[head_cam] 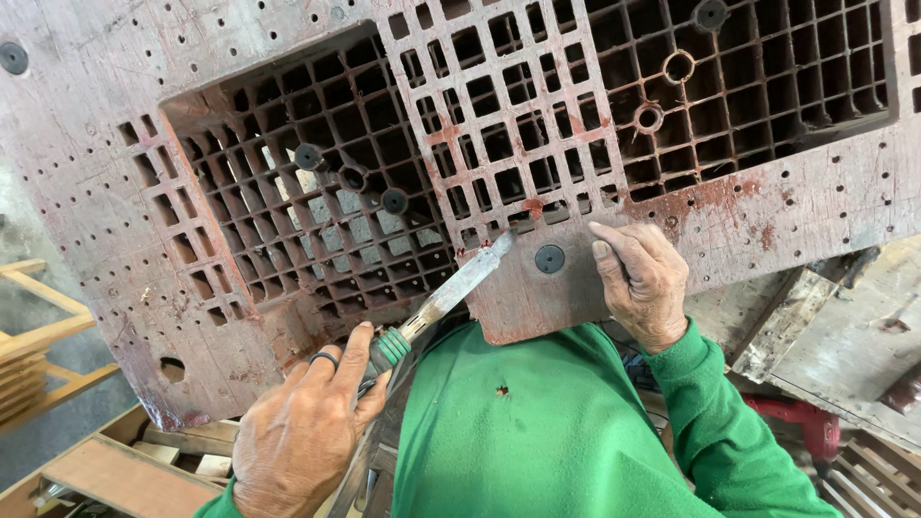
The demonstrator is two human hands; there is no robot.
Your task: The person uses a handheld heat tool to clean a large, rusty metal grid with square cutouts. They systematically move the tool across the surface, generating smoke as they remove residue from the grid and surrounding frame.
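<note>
Two bare hands work at one worn, reddish-brown grid panel (125, 115), which fills the far part of the view and leans toward the person.

Far left: a black round plug (13, 58) sits in the panel's solid face. Near left, below the panel's edge: pale wooden slats (38, 336) and a wooden frame (125, 475).

Left of centre: a large recessed opening (317, 182) of square cells, with grey and pale patches showing through it.

Near, left of centre: the left hand (302, 432), a dark ring (324, 359) on one finger, is closed around the green handle (389, 347) of a scraper (451, 290). The flat, stained blade slants up and to the right; its tip touches the panel just beside a second black plug (550, 259), at the bottom edge of the middle grid strip.

Centre, near: the person's green sleeves and top (537, 422) lie under the panel's lower tab.

Right of centre: the right hand (641, 280) rests on the panel's solid lower band just right of that plug, fingers curled loosely with the tips against the surface, gripping nothing.

Far right: a second recessed opening (767, 67) with round bosses among the cells. Near right, below the panel: stained boards (844, 326) and a red item (801, 422), partly hidden.
</note>
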